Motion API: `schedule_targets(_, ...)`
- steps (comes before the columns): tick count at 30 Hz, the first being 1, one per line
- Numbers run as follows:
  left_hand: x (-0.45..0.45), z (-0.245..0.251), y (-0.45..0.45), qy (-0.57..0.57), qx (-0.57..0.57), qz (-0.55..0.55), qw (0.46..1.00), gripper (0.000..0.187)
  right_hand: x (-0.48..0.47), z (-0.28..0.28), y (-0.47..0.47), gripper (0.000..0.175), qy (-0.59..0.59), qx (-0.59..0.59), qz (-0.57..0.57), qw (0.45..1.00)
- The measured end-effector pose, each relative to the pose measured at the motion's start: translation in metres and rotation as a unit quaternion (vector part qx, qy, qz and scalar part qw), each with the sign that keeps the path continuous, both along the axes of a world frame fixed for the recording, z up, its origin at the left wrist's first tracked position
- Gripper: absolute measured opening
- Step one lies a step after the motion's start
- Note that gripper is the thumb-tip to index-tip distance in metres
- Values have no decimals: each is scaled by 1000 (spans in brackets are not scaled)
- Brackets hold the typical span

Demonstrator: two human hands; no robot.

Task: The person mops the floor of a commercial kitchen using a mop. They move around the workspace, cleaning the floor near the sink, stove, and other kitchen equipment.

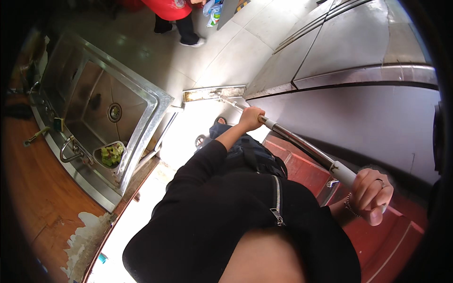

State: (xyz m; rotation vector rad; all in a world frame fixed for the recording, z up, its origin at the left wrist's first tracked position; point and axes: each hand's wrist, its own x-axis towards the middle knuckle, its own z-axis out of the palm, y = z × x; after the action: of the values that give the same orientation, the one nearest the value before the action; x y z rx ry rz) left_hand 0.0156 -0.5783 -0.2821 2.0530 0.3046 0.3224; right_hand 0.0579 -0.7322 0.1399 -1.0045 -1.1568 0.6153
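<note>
A long metal pole (300, 141) slants across the view in front of my body. My left hand (251, 118) grips its lower part, just below a white collar (271, 124). Up at the top end my right hand (373, 196), with a ring and a bead bracelet, is closed around the white grip (343, 174). The pole's far end meets a narrow rectangular head (198, 94), stained brown and apparently that of a flat mop, low by the floor ahead of my feet. Its underside is hidden.
On the left is a stainless steel sink (134, 78) with a strainer of leafy scraps (112, 155), beside a worn wooden counter (46, 191). A metal-edged cabinet (354, 116) lines the right, above red tiled surfacing (308, 166). Ahead, a person in a red apron (170, 9) stands on the tiled floor (226, 53).
</note>
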Motion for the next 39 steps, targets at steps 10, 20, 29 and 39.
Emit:
schedule_targets(10, -71, 60, 10, -67, -108, -57, 990, 25, -66, -15, 18, 30, -52, 52, 91, 993)
schedule_targets(20, -79, 54, 5, -89, -56, -29, 994, 27, -78, -30, 16, 29, -61, 112, 98, 987)
schedule_targets(29, -70, 51, 18, -85, -40, -22, 995, 24, -58, -20, 35, 28, -97, 54, 161, 981)
schedule_targets(39, -82, 39, 30, -37, -73, 84, 993, 22, -66, -26, 95, 23, -144, 124, 274, 943)
